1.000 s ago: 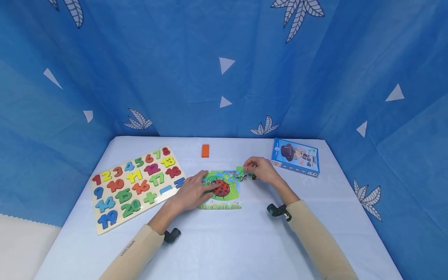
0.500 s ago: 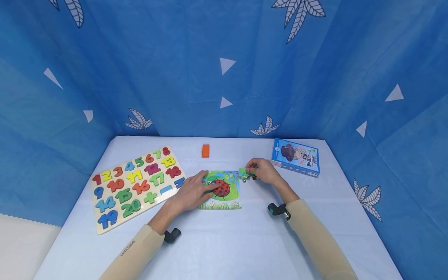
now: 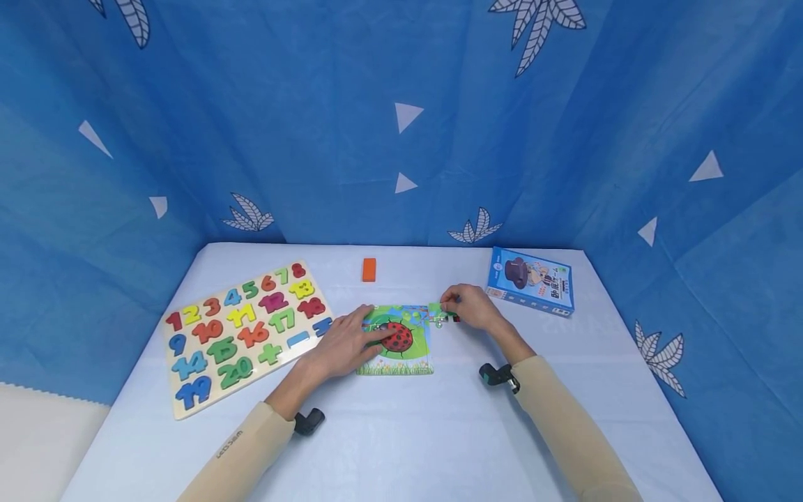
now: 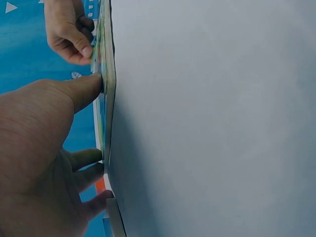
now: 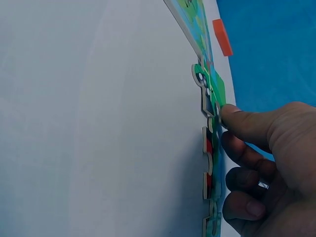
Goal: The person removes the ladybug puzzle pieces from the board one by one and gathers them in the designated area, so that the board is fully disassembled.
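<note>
In the head view my left hand [image 3: 341,343] rests on a ladybug jigsaw puzzle [image 3: 414,355], its fingers spread and fairly straight. The left wrist view shows the thumb and fingertips of the left hand [image 4: 34,128] touching the puzzle's surface. My right hand [image 3: 473,307] pinches a small green puzzle piece [image 3: 434,309] beside the puzzle's upper right corner. In the right wrist view its thumb lies against the green piece. More puzzle pieces [image 5: 207,153], with red and green patches, lie in a row under the right hand's fingers. The hand partly hides them from above.
A wooden number board [image 3: 285,354] with colourful numerals lies left of the left hand, close to its fingers. An orange block [image 3: 369,270] sits behind the puzzle. A blue box [image 3: 533,282] lies at the back right. Blue curtains [image 3: 401,139] enclose the white-covered table [image 3: 401,439].
My right hand has shifted slightly right with the green puzzle piece, away from the puzzle's edge, then stayed nearly still. The left hand has not moved.
</note>
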